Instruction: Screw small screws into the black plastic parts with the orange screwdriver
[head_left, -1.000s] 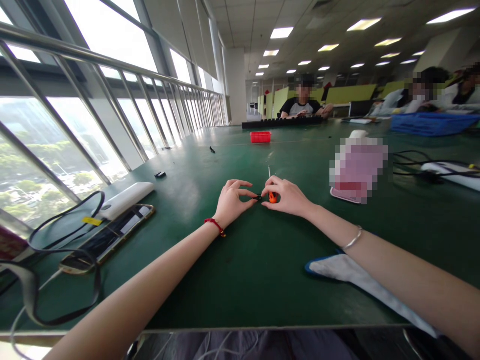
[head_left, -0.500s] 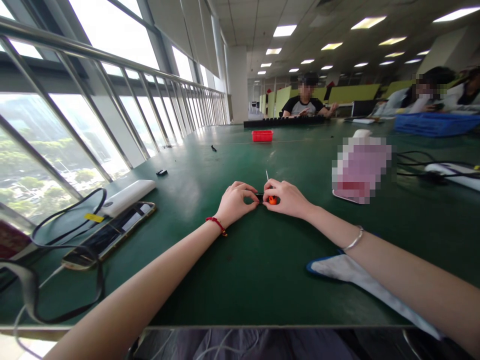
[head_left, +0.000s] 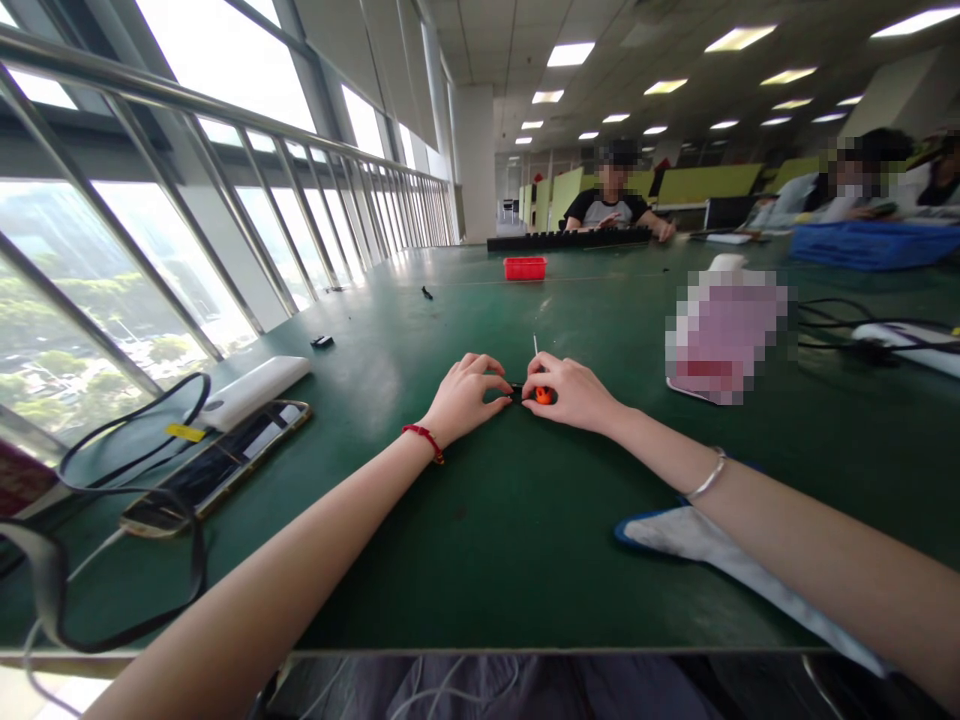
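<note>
Over the middle of the green table (head_left: 465, 520), my left hand (head_left: 469, 398) is closed on the left end of a small dark object (head_left: 517, 393). My right hand (head_left: 574, 393) faces it, thumb and fingers pinched around the same dark piece. An orange-handled tool (head_left: 543, 396) with a thin pale shaft pointing up and away is tucked in the right palm, partly hidden by the fingers. The dark piece is too small to make out.
At left lie a phone (head_left: 217, 470), a white power bank (head_left: 255, 392) and looping cables. Ahead is a red tray (head_left: 525, 268); a black keyboard (head_left: 570, 239) stands before a seated person. A blurred pink item (head_left: 724, 335), blue tray (head_left: 870, 245) and cloth (head_left: 682, 532) are right.
My left hand has shifted slightly left and a little away from my right hand. The far person's hand at right has lowered toward the table.
</note>
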